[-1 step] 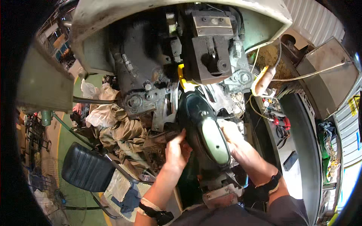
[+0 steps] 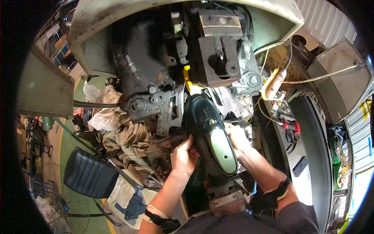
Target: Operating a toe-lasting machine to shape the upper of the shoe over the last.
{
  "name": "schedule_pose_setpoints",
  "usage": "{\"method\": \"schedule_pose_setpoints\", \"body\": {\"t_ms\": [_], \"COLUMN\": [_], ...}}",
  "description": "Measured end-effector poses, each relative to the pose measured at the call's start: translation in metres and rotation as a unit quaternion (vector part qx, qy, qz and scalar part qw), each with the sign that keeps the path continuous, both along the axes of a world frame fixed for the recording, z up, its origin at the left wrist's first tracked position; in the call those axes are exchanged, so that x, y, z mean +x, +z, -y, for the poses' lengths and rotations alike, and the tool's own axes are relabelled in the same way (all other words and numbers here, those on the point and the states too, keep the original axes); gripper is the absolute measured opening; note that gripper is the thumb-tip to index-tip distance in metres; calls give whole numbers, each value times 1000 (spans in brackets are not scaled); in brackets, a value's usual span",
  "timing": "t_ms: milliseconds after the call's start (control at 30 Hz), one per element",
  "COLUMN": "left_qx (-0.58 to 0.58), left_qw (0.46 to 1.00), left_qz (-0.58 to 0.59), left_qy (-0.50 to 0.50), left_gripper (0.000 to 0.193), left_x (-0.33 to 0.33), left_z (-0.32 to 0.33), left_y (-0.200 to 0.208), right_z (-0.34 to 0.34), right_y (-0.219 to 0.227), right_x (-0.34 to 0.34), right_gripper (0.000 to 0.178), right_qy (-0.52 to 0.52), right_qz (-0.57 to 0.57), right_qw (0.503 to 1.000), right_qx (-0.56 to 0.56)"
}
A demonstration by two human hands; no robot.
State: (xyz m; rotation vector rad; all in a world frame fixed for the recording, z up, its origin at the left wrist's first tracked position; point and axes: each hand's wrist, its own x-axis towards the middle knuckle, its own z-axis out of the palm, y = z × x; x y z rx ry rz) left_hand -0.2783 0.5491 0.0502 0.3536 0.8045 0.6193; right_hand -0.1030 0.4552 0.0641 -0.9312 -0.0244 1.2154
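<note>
A dark shoe (image 2: 204,117) sits sole-up on a last in front of me, its pale green insole (image 2: 223,150) showing. Its toe points away into the jaws of a big grimy machine (image 2: 218,50). My left hand (image 2: 185,156) grips the shoe's left side near the heel, with the fingers curled on the dark upper. My right hand (image 2: 237,141) presses on the shoe's right side, its fingers at the insole's edge. Both wrists carry dark bands. The metal post (image 2: 226,195) holding the last stands between my forearms.
Crumpled rags (image 2: 117,128) pile up at the left of the machine. A black padded seat (image 2: 89,171) and a floor fan (image 2: 46,195) stand lower left. At the right are red-handled pliers (image 2: 290,125), loose wires and a grey metal box (image 2: 339,82).
</note>
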Motion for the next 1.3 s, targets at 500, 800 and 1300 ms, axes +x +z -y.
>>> {"method": "schedule_pose_setpoints", "body": {"t_ms": [500, 800, 1300], "left_qx": [244, 234, -44], "left_qw": [969, 970, 982], "left_qz": [23, 15, 54], "left_qy": [29, 66, 173], "left_gripper": [35, 35, 22], "left_x": [11, 18, 27], "left_z": [-8, 0, 43], "left_y": [-82, -67, -11], "right_z": [-13, -2, 7], "right_y": [-78, -54, -46], "right_x": [0, -4, -15], "right_gripper": [48, 33, 54], "right_qy": [-74, -10, -99], "right_qz": [178, 77, 162], "right_qw": [980, 994, 981], "right_qx": [54, 72, 30]}}
